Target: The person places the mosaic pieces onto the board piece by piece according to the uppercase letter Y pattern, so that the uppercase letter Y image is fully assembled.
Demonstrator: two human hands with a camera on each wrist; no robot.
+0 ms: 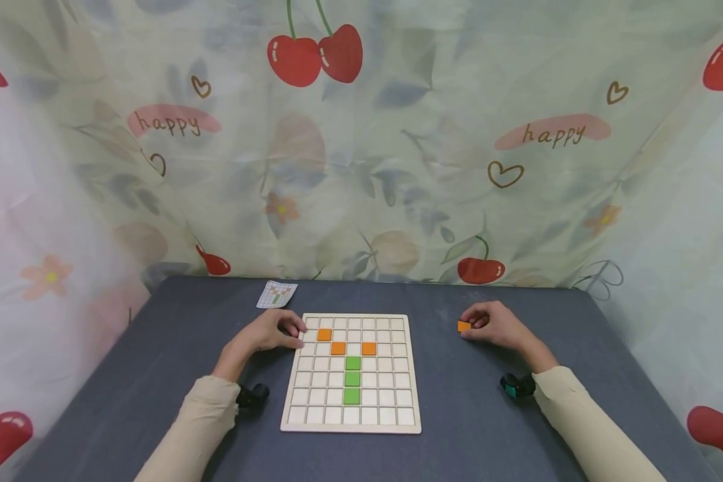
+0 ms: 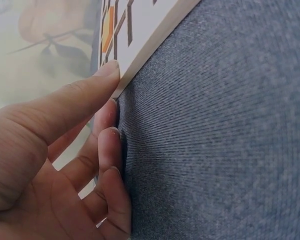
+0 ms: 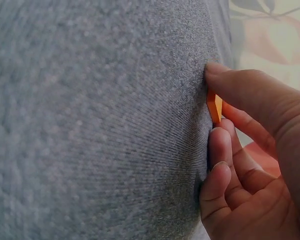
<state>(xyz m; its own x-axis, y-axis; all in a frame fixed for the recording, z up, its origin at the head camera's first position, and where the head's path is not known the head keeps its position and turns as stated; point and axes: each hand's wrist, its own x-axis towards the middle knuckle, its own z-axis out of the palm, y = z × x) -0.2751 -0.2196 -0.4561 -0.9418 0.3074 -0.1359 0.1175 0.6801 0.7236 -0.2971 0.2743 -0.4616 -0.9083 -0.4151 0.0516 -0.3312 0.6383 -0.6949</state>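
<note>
A pale wooden grid board [image 1: 313,427] lies on the dark cloth, with three orange tiles [image 1: 338,348] and a column of three green tiles [image 1: 352,379] in its squares. At its left edge my left hand [image 1: 275,329] pinches the frame; the left wrist view shows the thumb [image 2: 108,70] on the rim and the other fingers curled beside it. Off to the right of the board, my right hand [image 1: 495,324] holds another orange tile [image 1: 464,327] at the cloth. In the right wrist view that tile [image 3: 214,106] shows between thumb and fingers, partly hidden.
Behind the left hand lies a small paper card [image 1: 276,294] printed with a coloured grid pattern. The dark cloth [image 1: 452,415] covers the table. A patterned curtain [image 1: 361,201] hangs along the back and sides, and a thin cord [image 1: 605,278] loops at the back right corner.
</note>
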